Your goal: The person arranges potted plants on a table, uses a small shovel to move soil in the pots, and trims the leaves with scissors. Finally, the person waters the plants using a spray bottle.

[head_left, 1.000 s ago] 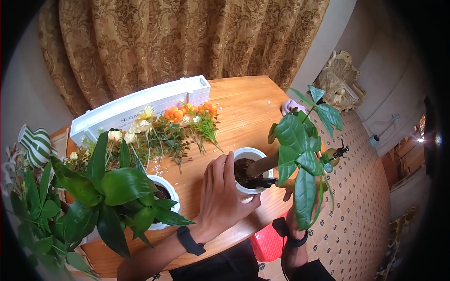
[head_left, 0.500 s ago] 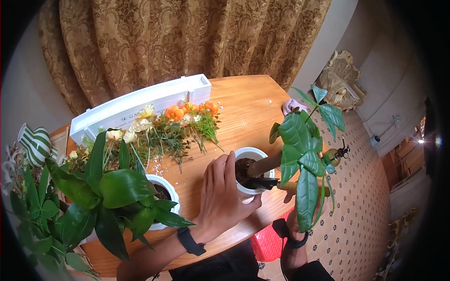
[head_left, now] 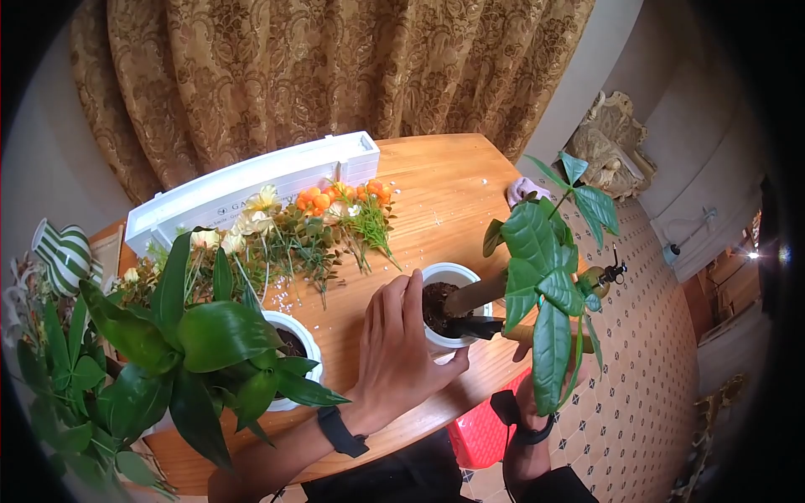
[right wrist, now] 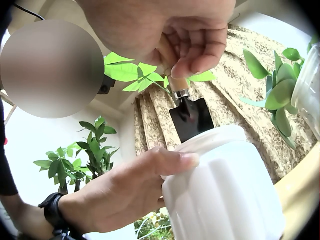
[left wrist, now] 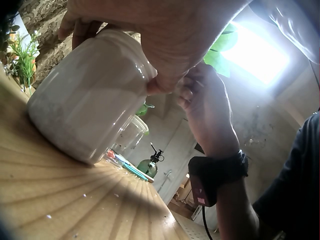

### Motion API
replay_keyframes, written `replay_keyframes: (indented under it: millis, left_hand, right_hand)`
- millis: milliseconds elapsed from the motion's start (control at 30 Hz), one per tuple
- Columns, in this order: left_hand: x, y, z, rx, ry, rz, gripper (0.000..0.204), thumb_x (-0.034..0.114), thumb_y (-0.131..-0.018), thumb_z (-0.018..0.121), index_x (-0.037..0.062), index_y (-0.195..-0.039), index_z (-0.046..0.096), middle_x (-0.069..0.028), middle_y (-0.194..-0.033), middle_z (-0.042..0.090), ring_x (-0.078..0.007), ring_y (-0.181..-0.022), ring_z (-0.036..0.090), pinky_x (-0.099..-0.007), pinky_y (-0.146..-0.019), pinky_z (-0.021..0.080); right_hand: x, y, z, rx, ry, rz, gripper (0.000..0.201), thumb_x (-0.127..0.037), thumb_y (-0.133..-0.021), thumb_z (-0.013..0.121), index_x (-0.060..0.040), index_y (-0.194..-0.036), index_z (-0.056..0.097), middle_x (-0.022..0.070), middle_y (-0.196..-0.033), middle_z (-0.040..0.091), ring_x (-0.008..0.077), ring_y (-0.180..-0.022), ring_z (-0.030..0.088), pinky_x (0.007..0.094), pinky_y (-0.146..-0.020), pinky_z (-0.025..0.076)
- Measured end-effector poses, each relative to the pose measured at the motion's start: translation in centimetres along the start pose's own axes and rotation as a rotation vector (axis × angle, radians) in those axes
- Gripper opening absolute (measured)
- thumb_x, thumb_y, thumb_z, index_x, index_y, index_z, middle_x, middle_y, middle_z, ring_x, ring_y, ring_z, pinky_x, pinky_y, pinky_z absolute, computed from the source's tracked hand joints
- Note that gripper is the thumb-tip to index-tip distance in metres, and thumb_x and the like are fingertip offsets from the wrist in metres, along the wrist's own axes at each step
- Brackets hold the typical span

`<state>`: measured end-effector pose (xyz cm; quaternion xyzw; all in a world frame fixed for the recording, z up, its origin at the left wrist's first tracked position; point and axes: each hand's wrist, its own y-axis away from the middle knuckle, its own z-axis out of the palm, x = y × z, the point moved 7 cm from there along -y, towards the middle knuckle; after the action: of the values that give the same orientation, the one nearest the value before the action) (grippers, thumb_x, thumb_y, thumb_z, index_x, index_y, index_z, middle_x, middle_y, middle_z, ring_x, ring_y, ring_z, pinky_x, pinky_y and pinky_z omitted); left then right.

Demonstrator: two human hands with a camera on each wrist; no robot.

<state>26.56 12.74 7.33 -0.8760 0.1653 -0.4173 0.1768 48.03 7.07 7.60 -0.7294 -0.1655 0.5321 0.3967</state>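
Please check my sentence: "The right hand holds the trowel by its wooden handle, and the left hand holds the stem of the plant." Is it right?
One part is wrong: the left hand holds the white pot, not the stem, as the left wrist view shows. The right hand does hold the trowel by its wooden handle.

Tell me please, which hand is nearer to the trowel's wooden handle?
The right hand: its fingers are curled around the wooden handle. The left hand is farther from it, holding the white pot.
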Motion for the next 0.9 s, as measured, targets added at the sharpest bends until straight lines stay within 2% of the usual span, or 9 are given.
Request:
replay_keyframes:
  millis: [167,267,367,467,567,667,767,867,900]
  left_hand:
    - [-0.1,0.1,0.0,-0.006,-0.001,-0.002,0.099,0.033,-0.071,0.083,-0.0104,-0.144,0.033,-0.0216,-0.130,0.042,-0.0391,-0.120,0.046,-0.0499,-0.103,0.039]
    - [-0.1,0.1,0.0,-0.006,-0.002,0.002,0.099,0.032,-0.071,0.083,-0.0103,-0.144,0.033,-0.0216,-0.130,0.042,-0.0393,-0.120,0.046,-0.0501,-0.103,0.039]
    - [-0.1,0.1,0.1,0.004,0.001,0.006,0.099,0.032,-0.071,0.083,-0.0101,-0.144,0.033,-0.0217,-0.130,0.042,-0.0393,-0.120,0.046,-0.0500,-0.103,0.039]
    - [-0.1,0.1,0.1,-0.001,0.002,0.000,0.099,0.032,-0.071,0.083,-0.0101,-0.145,0.032,-0.0217,-0.130,0.042,-0.0393,-0.121,0.045,-0.0499,-0.103,0.039]
    - [-0.1,0.1,0.1,-0.008,0.001,-0.003,0.099,0.033,-0.071,0.083,-0.0100,-0.145,0.032,-0.0216,-0.131,0.042,-0.0394,-0.121,0.045,-0.0499,-0.103,0.039]
    - [-0.1,0.1,0.1,-0.009,0.006,-0.002,0.100,0.033,-0.071,0.083,-0.0099,-0.145,0.032,-0.0217,-0.131,0.042,-0.0396,-0.121,0.045,-0.0503,-0.103,0.039]
    - [-0.2,0.1,0.2,-0.012,0.004,-0.004,0.100,0.033,-0.071,0.083,-0.0097,-0.145,0.032,-0.0219,-0.132,0.041,-0.0396,-0.122,0.044,-0.0507,-0.104,0.039]
    - [-0.2,0.1,0.2,-0.011,0.004,-0.003,0.100,0.034,-0.071,0.083,-0.0097,-0.145,0.032,-0.0220,-0.132,0.041,-0.0396,-0.122,0.044,-0.0509,-0.104,0.038]
    - [-0.2,0.1,0.2,-0.014,0.001,-0.004,0.100,0.034,-0.071,0.083,-0.0097,-0.145,0.031,-0.0221,-0.132,0.041,-0.0397,-0.122,0.044,-0.0509,-0.104,0.038]
  right_hand:
    - [1.1,0.9,-0.2,0.060,-0.051,0.028,0.049,-0.010,-0.092,0.070,0.0070,-0.135,0.052,0.0205,-0.109,0.069,0.0275,-0.091,0.071,0.0365,-0.079,0.059]
    - [0.9,1.0,0.0,0.042,0.308,-0.060,0.049,-0.034,-0.101,0.060,0.0028,-0.132,0.053,0.0142,-0.110,0.064,0.0204,-0.068,0.061,0.0298,-0.052,0.047]
    - [1.9,0.5,0.2,0.084,-0.257,0.259,0.048,-0.032,-0.100,0.063,0.0024,-0.132,0.054,0.0134,-0.107,0.065,0.0203,-0.074,0.062,0.0302,-0.056,0.048]
    - [0.2,-0.2,0.3,0.016,-0.224,0.074,0.049,-0.031,-0.099,0.064,0.0021,-0.133,0.054,0.0124,-0.106,0.066,0.0194,-0.078,0.063,0.0302,-0.059,0.049]
    - [-0.1,0.5,0.1,-0.067,0.398,-0.003,0.041,-0.022,-0.103,0.054,0.0101,-0.129,0.053,0.0211,-0.113,0.068,0.0280,-0.093,0.071,0.0360,-0.079,0.060]
    - [1.3,0.5,-0.1,-0.016,-0.017,0.152,0.038,-0.015,-0.100,0.058,0.0099,-0.129,0.054,0.0208,-0.112,0.068,0.0269,-0.092,0.071,0.0350,-0.078,0.060]
    - [0.3,-0.6,0.3,-0.022,-0.095,0.053,0.038,-0.009,-0.096,0.063,0.0092,-0.128,0.055,0.0204,-0.110,0.069,0.0262,-0.091,0.071,0.0342,-0.078,0.060]
    - [0.1,-0.9,0.5,0.047,-0.046,0.105,0.040,-0.025,-0.098,0.064,0.0028,-0.126,0.058,0.0096,-0.091,0.063,0.0175,-0.069,0.060,0.0279,-0.054,0.046]
    - [-0.5,-0.8,0.7,0.058,0.201,0.018,0.036,-0.025,-0.099,0.061,0.0030,-0.122,0.058,0.0097,-0.087,0.062,0.0174,-0.066,0.060,0.0275,-0.052,0.045]
